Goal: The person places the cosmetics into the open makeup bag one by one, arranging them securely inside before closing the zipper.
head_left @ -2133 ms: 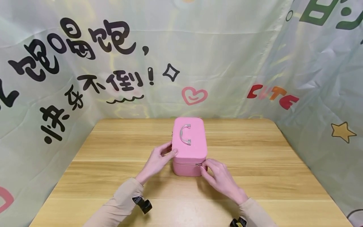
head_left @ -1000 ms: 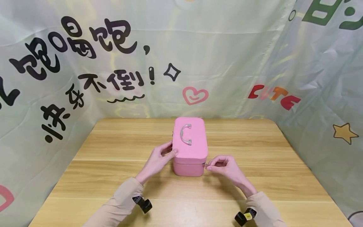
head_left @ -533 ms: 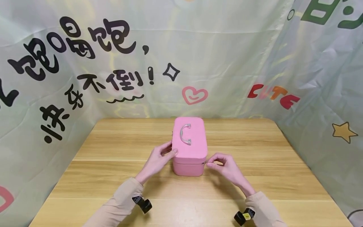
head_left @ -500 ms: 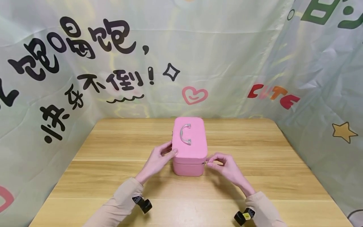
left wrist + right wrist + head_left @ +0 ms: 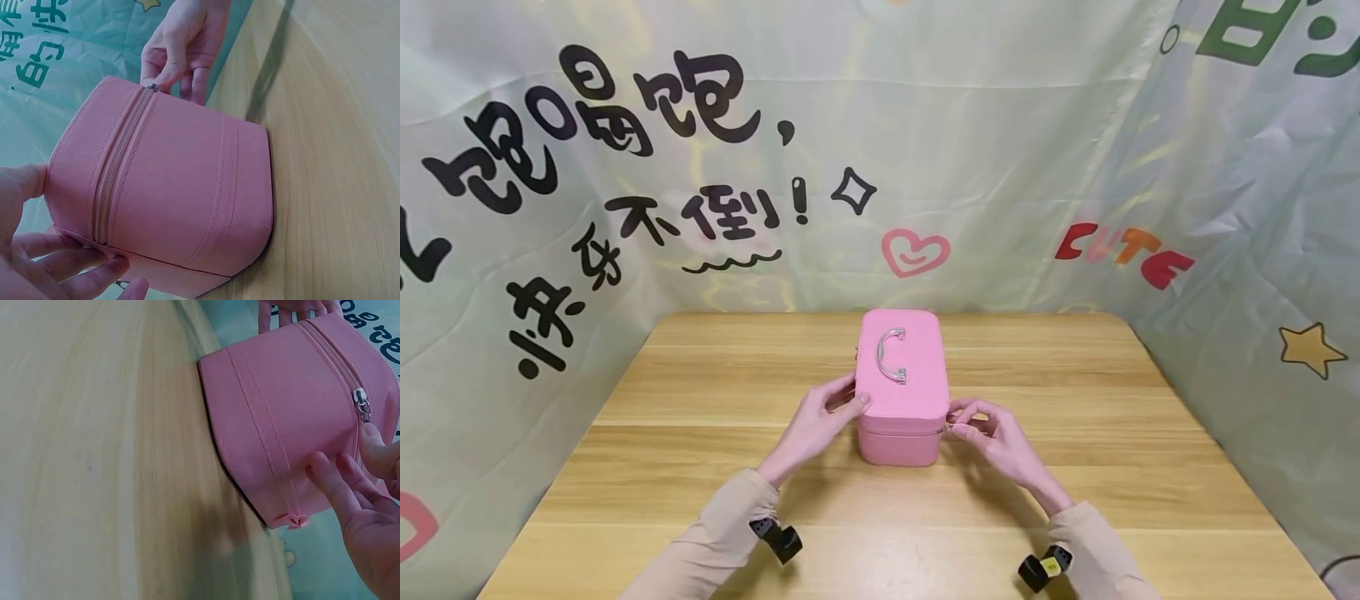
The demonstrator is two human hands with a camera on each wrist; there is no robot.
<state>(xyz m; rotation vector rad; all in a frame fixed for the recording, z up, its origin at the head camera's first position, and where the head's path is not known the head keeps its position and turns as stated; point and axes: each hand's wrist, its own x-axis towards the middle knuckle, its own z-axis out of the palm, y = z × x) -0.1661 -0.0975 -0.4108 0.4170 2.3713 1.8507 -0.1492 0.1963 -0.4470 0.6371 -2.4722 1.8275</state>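
A pink zippered case stands on the table, its lid down. On its lid is a silver handle. My left hand holds the case's near left part, thumb at the lid's edge and fingers along the side. At the near right corner my right hand pinches the zipper pull between thumb and forefinger. Its other fingers touch the case's side in the right wrist view. The zipper looks closed across the near end in the left wrist view.
The wooden table runs out on both sides of the case. Printed cloth hangs behind it and along the sides. A black wrist camera sits on the left sleeve, another camera on the right.
My right hand has gone from the case's near end round to its right corner with the zipper pull, and its fingers have since shifted slightly farther along. My left hand and the case stay put.
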